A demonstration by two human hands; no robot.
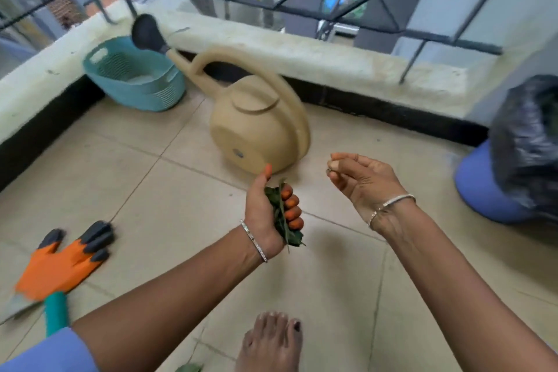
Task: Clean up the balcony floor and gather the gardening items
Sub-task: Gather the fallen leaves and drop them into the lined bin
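Above the tiled floor (145, 190), the left hand (268, 214) clenches its fingers (291, 205) around green leaves (279, 214). Beside it, the right hand (362, 181) hangs loosely curled, holding nothing. Behind them stands 1 watering can (256, 127).

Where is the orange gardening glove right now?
The orange glove lies flat on the floor tiles at lower left, its cuff touching a teal-handled tool, left of the left hand.

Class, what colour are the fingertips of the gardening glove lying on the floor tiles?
Black tips on an orange gardening glove, seen in the head view, the only one.
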